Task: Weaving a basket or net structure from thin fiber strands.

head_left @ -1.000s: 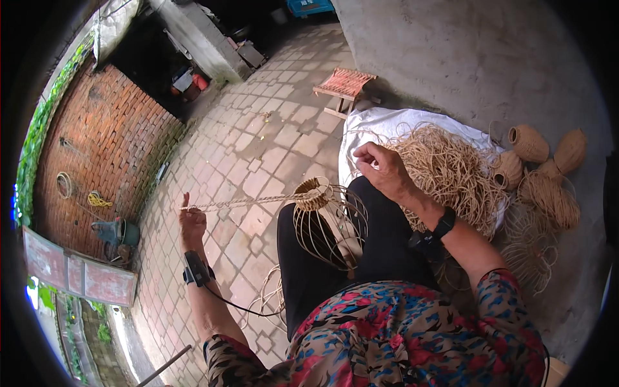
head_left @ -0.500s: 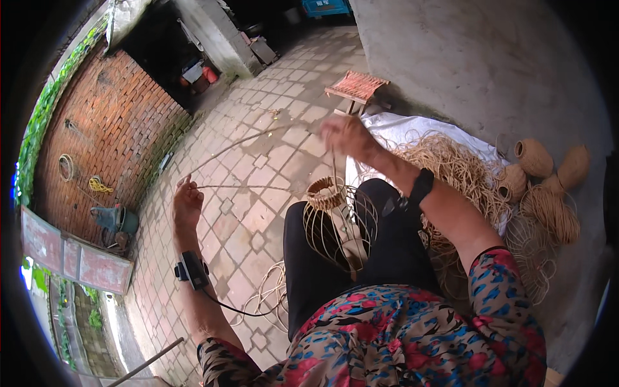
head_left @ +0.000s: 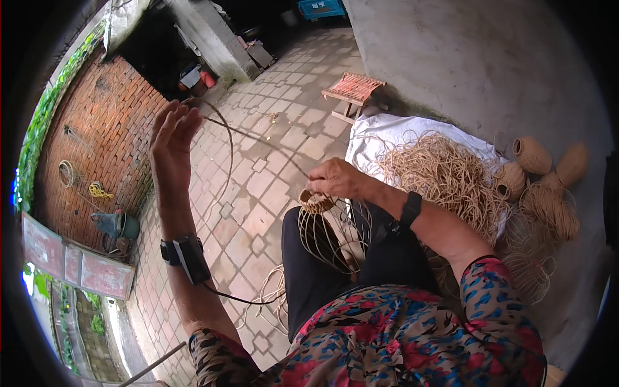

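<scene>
Ambient daylight, mostly diffuse, is strongest at L, where pale strip (head_left: 122,332) nr lower L is blown out & rim shows blue-violet fringing; doorway (head_left: 148,61) upper L is nr-black, detail lost. Plaster wall (head_left: 477,71) sits in soft, even shade. Fisheye distortion heavy, brick wall (head_left: 97,148) bowed, corners vignetted black; L hand (head_left: 172,145) & R hand (head_left: 335,178) legible, sl. soft.

The paved floor (head_left: 255,245) is my main support surface. A low stool (head_left: 353,89) with a reddish top stands on it. A white sheet (head_left: 369,134) lies beyond my right knee and carries a tangled heap of tan cord (head_left: 445,171). Woven vessels (head_left: 534,155) and a cord bundle (head_left: 551,211) sit just right of the sheet. My lap (head_left: 306,284) supports a ribbed basket frame (head_left: 316,202) between my thighs.
</scene>
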Available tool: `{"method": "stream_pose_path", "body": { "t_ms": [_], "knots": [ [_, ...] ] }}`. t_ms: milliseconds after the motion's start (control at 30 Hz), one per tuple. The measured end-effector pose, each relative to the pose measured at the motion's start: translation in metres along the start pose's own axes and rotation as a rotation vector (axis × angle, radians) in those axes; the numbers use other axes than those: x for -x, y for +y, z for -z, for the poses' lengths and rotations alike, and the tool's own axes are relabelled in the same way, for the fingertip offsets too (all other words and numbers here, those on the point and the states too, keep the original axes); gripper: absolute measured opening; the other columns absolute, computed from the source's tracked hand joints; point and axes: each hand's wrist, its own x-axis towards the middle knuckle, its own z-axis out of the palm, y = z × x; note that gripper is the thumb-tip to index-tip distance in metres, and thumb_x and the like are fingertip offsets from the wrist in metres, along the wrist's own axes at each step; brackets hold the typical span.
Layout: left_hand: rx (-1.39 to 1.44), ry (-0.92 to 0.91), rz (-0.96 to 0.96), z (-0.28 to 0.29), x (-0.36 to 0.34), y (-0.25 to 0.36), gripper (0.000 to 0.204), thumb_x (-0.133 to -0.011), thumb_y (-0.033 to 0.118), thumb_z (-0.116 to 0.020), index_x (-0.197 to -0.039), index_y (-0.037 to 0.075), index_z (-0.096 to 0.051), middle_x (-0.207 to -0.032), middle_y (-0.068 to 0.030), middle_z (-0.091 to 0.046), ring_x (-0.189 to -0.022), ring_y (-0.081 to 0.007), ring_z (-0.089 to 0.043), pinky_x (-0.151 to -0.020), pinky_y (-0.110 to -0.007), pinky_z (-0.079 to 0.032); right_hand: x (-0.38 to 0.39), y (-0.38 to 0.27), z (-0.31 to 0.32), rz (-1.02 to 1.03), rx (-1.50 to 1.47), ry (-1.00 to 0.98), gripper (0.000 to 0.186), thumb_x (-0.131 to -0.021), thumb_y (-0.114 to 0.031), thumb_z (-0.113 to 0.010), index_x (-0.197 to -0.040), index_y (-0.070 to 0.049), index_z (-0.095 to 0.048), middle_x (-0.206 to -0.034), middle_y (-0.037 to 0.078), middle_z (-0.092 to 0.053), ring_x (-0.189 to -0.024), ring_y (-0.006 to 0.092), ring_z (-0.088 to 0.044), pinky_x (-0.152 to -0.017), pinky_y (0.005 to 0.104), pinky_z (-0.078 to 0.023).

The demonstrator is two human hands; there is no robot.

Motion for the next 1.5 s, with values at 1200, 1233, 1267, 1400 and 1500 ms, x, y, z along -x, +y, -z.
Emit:
{"method": "stream_pose_path", "body": {
  "t_ms": [1200,1233,1267,1400,1500],
  "knots": [
    [-0.999,-0.200,0.240,-0.043,0.181,-0.139,0.027,-0.087,0.026,-0.058,-0.075,0.002,-0.063,-0.070,-0.0095,-0.065,-0.074,-0.0260,-0.060,-0.078,-0.037,-0.044,0.134,0.022,0.008,-0.161,-1.496,0.259,0.086,-0.081,-0.072,-0.052,-0.148,-0.024,-0.028,-0.143,0.023,-0.040,-0.128,0.0362,-0.042,-0.099,0.0555,-0.037],
    [-0.999,-0.212,0.228,-0.043,0.182,-0.139,0.027,-0.087,0.026,-0.058,-0.075,0.002,-0.063,-0.070,-0.0091,-0.064,-0.074,-0.0257,-0.060,-0.079,-0.037,-0.043,0.132,0.020,0.009,-0.161,-1.494,0.232,0.086,-0.081,-0.072,-0.052,-0.148,-0.024,-0.028,-0.143,0.023,-0.040,-0.128,0.0362,-0.042,-0.099,0.0555,-0.037],
    [-0.986,-0.193,0.232,-0.044,0.182,-0.141,0.027,-0.087,0.026,-0.058,-0.075,0.002,-0.063,-0.070,-0.0091,-0.064,-0.074,-0.0257,-0.060,-0.079,-0.037,-0.043,0.130,0.017,0.009,-0.109,-1.526,0.213,0.081,-0.084,-0.066,-0.054,-0.148,-0.024,-0.027,-0.144,0.022,-0.039,-0.129,0.0357,-0.041,-0.100,0.0552,-0.037],
    [-0.994,-0.253,0.193,-0.046,0.179,-0.148,0.028,-0.089,0.028,-0.056,-0.076,0.004,-0.063,-0.072,-0.0084,-0.064,-0.073,-0.0258,-0.058,-0.090,-0.037,-0.038,0.125,0.006,0.008,-0.050,-1.334,0.279,0.072,-0.089,-0.038,-0.058,-0.150,-0.027,-0.023,-0.146,0.019,-0.037,-0.131,0.0342,-0.041,-0.100,0.0548,-0.038],
    [-1.028,-0.257,0.153,-0.048,0.174,-0.156,0.027,-0.090,0.030,-0.058,-0.079,0.007,-0.065,-0.073,-0.0058,-0.066,-0.077,-0.0256,-0.059,-0.088,-0.037,-0.036,0.128,-0.001,0.008,-0.005,-1.424,0.287,0.078,-0.084,-0.013,-0.058,-0.151,-0.029,-0.020,-0.147,0.018,-0.035,-0.131,0.0329,-0.041,-0.099,0.0536,-0.041]
  ]
}}
